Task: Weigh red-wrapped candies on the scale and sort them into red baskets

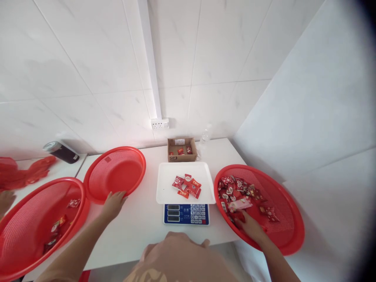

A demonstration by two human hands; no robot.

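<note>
My left hand (114,204) is closed over the near rim of a red plastic basket (100,168), whose bottom shows bare red. My right hand (249,227) reaches into another red basket (289,211) that holds many small wrapped snack packets (239,184). Its fingers are apart among the packets, close to a pink packet (240,204); the fingertips are partly hidden. Between the two baskets is a digital scale (186,214) with a white tray (166,182). Several red snack packets (188,186) lie in a loose heap on that tray.
A third red basket (26,203) at left holds a few packets. Another person's hand (6,200) shows beside it, near red material (29,172). Behind are a dark tumbler (61,152), a cardboard box (182,157) with packets, a clear bottle (206,134) and a wall socket (160,123).
</note>
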